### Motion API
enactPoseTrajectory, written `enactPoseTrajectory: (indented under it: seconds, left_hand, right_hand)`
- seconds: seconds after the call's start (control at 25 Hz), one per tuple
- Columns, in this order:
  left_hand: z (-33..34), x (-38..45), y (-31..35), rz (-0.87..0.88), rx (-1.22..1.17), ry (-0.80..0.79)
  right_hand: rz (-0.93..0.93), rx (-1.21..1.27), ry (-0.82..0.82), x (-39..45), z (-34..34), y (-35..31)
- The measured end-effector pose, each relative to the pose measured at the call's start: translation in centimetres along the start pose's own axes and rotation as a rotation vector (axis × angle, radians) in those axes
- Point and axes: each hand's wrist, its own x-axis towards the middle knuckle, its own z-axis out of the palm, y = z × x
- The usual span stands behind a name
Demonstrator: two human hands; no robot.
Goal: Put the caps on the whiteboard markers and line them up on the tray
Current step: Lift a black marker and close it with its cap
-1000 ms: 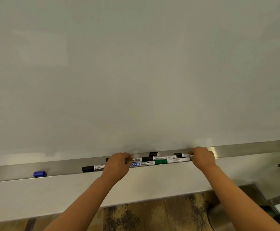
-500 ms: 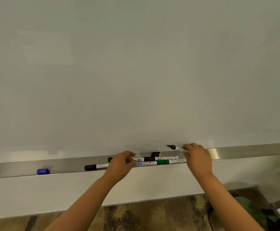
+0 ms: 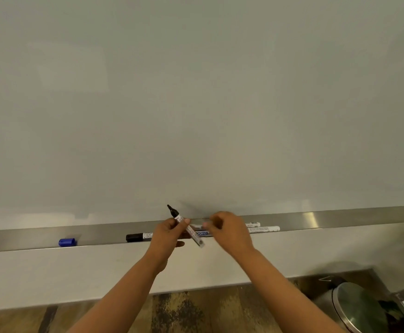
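Whiteboard (image 3: 196,104) fills most of the view; a metal tray (image 3: 340,218) runs along its lower edge.

Left hand (image 3: 169,236): closed around an uncapped black marker (image 3: 187,227), gripped at mid-barrel between thumb and fingers. The marker is lifted clear of the tray and tilted, with its black tip pointing up and to the left against the whiteboard and its grey rear end pointing down and to the right, below the tray's front edge.

Right hand (image 3: 227,230): just beside the left hand, fingers curled inward over the tray. It cannot be told whether it holds anything; the fingertips are blurred and turned away from the camera.

Items lying on the tray:
- 1 marker with a black cap (image 3: 137,236), lying flat, cap to the left, its barrel running under the left hand.
- 1 marker with blue lettering (image 3: 202,233), partly hidden between the 2 hands.
- 2 white marker barrels (image 3: 264,229) emerging to the right of the right hand, one behind the other, roughly parallel to the tray.
- 1 loose blue cap (image 3: 67,242), well apart to the left of the markers.

Below the whiteboard, a metal bin (image 3: 357,306) stands on the floor at lower right.
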Motion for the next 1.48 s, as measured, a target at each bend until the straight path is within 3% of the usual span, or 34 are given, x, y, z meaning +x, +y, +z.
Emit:
enactPoseTrajectory:
  seconds: [0.12, 0.2, 0.32, 0.52, 0.64, 0.76, 0.92, 1.04, 1.24, 1.48]
  left_hand:
    - [-1.1, -0.4, -0.2, 0.008, 0.116, 0.043]
    - [-1.5, -0.8, -0.4, 0.025, 0.163, 0.047]
    - [-1.6, -1.1, -0.6, 0.034, 0.23, 0.04]
    - [-2.3, -1.3, -0.7, 0.035, 0.282, 0.029]
    - [-2.6, -1.3, -0.8, 0.042, 0.338, 0.021]
    - [-2.7, -1.2, -0.5, 0.068, 0.434, -0.003]
    - [-2.5, -1.5, -0.1, 0.145, 0.575, -0.031]
    - [-2.8, -1.8, 0.2, 0.19, 0.639, -0.062]
    - [-3.5, -1.9, 0.3, 0.31, 0.773, -0.045]
    - [-3.7, -2.1, 0.2, 0.309, 0.783, -0.045]
  right_hand:
    - [0.25, -0.192, 0.146, 2.2, -0.6, 2.4]
    - [0.359, -0.362, 0.093, 3.3, 0.0, 2.7]
    - [0.433, -0.433, 0.024, 4.2, 1.2, 2.4]
    - [0.458, -0.434, 0.045, 3.9, 1.5, 2.0]
    - [0.369, -0.355, 0.127, 2.9, 1.2, 1.1]
    - [0.182, 0.167, 0.137, 1.1, 0.6, -1.0]
    - [0.205, 0.746, -0.147, -0.4, -0.2, -4.0]
    - [0.145, 0.704, -0.227, -0.6, -0.5, -4.5]
    - [0.023, 0.548, -0.188, -0.4, -0.8, -5.0]
    - [-0.11, 0.418, -0.178, -0.3, -0.2, -5.4]
